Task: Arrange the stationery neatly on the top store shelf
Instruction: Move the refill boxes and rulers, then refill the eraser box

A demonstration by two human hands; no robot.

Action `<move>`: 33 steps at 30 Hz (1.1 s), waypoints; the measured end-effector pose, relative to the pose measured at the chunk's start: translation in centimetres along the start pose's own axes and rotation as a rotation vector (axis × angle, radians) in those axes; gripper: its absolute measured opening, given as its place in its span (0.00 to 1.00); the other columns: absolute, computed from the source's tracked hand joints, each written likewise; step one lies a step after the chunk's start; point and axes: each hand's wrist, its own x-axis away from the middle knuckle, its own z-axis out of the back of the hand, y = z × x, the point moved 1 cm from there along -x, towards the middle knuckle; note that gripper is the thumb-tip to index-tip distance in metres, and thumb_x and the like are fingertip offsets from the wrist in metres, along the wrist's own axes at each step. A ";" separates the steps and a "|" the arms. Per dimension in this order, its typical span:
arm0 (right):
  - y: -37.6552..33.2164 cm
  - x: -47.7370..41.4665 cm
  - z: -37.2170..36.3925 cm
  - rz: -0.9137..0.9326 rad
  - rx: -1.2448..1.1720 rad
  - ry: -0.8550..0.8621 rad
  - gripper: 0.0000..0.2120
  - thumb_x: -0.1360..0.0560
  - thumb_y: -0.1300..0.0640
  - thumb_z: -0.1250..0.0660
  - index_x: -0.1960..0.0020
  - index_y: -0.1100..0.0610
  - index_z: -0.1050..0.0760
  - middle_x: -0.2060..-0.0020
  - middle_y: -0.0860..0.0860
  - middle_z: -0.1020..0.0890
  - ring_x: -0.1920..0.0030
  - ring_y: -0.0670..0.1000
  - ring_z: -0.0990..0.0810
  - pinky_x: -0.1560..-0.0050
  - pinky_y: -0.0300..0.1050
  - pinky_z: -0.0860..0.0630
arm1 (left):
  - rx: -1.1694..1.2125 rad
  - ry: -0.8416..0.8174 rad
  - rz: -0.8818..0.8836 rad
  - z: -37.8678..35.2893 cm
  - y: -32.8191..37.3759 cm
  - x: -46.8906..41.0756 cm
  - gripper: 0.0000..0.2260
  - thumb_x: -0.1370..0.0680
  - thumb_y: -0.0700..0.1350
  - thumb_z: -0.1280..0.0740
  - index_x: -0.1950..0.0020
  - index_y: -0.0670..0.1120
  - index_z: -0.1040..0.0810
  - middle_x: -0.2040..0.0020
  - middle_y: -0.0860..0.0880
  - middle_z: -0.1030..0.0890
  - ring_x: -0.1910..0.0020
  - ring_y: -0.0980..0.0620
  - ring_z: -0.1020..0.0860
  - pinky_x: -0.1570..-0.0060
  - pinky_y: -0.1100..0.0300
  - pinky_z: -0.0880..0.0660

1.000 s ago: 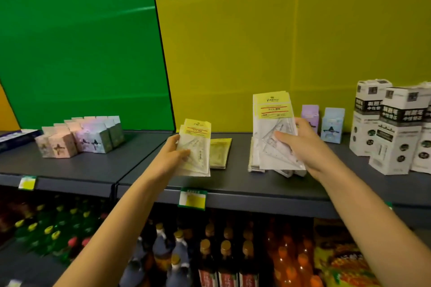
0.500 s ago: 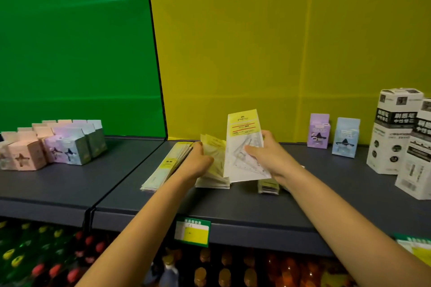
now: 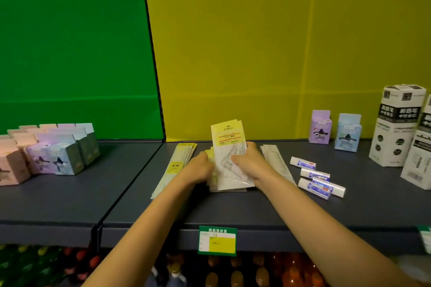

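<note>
A stack of clear set-square packs with yellow header cards [image 3: 229,144] lies on the dark top shelf [image 3: 256,207], its upper end tilted up. My right hand [image 3: 250,164] grips the stack's right edge, thumb on top. Against the stack's left edge lies my left hand [image 3: 199,166], fingers curled round it. Long ruler packs [image 3: 178,163] lie flat to the left, and another ruler pack [image 3: 276,162] lies to the right. Three white glue sticks [image 3: 316,176] lie further right.
Pastel boxes [image 3: 50,154] cluster on the left shelf section. A purple box [image 3: 320,127] and a blue box [image 3: 348,133] stand at the back right, tall white cartons [image 3: 396,128] at far right. A green price tag [image 3: 217,240] hangs on the shelf edge; bottles fill the shelf below.
Both hands have brought the two sets of packs together into one stack in the middle of the shelf and lowered it. The view shifted, revealing glue sticks on the right.
</note>
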 end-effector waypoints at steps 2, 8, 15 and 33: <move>0.1 0.1 -0.5 -0.011 0.061 0.021 0.21 0.25 0.63 0.39 0.33 0.61 0.38 0.35 0.57 0.26 0.38 0.58 0.26 0.40 0.49 0.27 | 0.137 -0.018 -0.010 0.1 0.4 -0.1 0.20 0.24 0.41 0.46 0.35 0.34 0.33 0.42 0.38 0.26 0.47 0.42 0.25 0.50 0.53 0.30; 0.1 0.6 -1.1 -0.055 0.246 0.054 0.22 0.25 0.57 0.39 0.34 0.63 0.37 0.34 0.60 0.30 0.35 0.61 0.30 0.38 0.51 0.29 | 0.361 -0.011 0.060 -0.8 0.8 -1.7 0.26 0.23 0.46 0.47 0.28 0.35 0.44 0.42 0.40 0.26 0.46 0.43 0.27 0.55 0.57 0.34; 0.1 0.7 -1.1 -0.091 0.102 0.013 0.19 0.21 0.59 0.45 0.32 0.63 0.37 0.34 0.58 0.31 0.37 0.57 0.29 0.44 0.47 0.31 | 0.432 0.028 0.084 -1.6 1.2 -2.1 0.27 0.20 0.43 0.50 0.25 0.37 0.58 0.28 0.39 0.38 0.36 0.43 0.33 0.46 0.55 0.35; 0.3 3.5 -1.3 -0.094 -0.201 -0.145 0.21 0.19 0.50 0.49 0.29 0.55 0.38 0.31 0.48 0.31 0.29 0.51 0.34 0.28 0.48 0.41 | 0.588 -0.039 -0.016 -2.3 0.1 0.0 0.21 0.21 0.46 0.45 0.28 0.43 0.41 0.29 0.43 0.34 0.31 0.43 0.35 0.40 0.53 0.36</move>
